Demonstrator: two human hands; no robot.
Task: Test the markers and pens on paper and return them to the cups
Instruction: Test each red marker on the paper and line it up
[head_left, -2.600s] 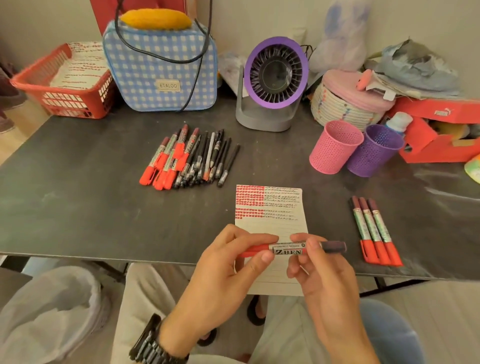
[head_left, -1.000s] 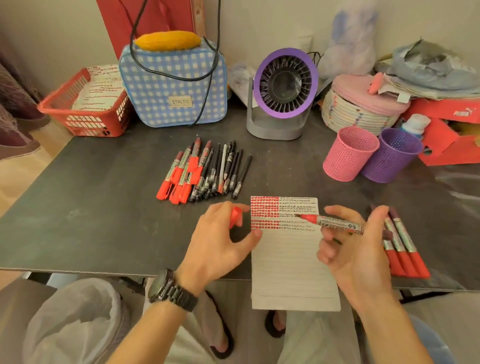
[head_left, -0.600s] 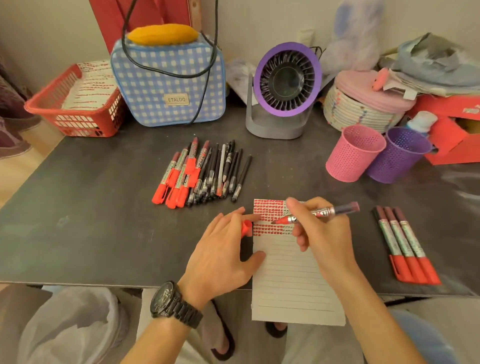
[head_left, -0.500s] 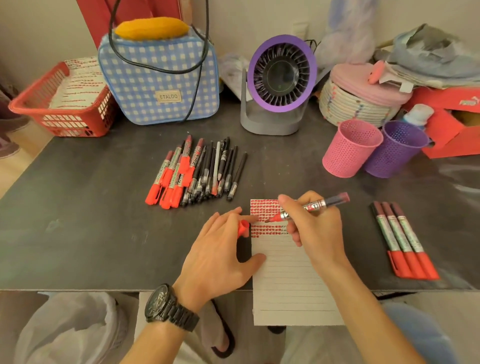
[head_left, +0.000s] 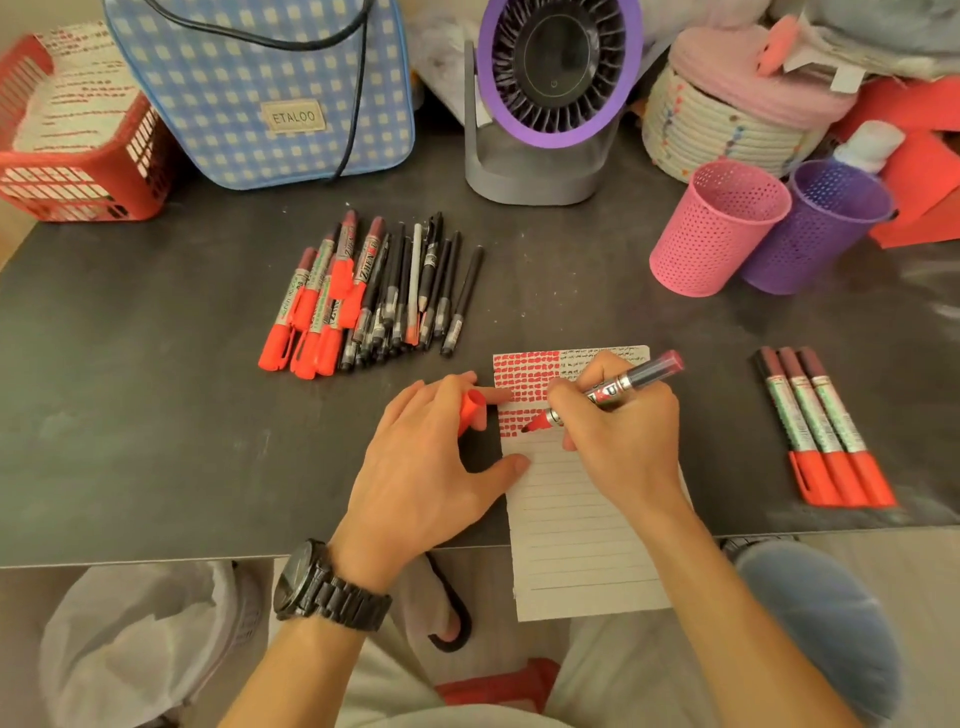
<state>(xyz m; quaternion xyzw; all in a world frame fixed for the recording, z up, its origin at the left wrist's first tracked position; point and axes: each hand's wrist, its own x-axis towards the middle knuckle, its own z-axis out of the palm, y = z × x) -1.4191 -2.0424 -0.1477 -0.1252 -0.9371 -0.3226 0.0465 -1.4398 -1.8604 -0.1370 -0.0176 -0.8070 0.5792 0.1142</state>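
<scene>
Head view, looking down: my right hand (head_left: 623, 441) is curled round an uncapped red marker (head_left: 618, 387), its tip down on the lined paper (head_left: 582, 519) at the lowest row of red marks. My left hand (head_left: 431, 467), just beside it, has its thumb and a fingertip on the paper's left edge, and the marker's red cap (head_left: 470, 410) is tucked between its fingers. Beyond my left hand a heap of markers and pens (head_left: 374, 296) lies on the dark table (head_left: 130, 415). Out past my right hand three capped markers (head_left: 826, 431) lie side by side. Farther ahead of that hand, the pink cup (head_left: 717, 228) and purple cup (head_left: 815, 228) stand close together.
</scene>
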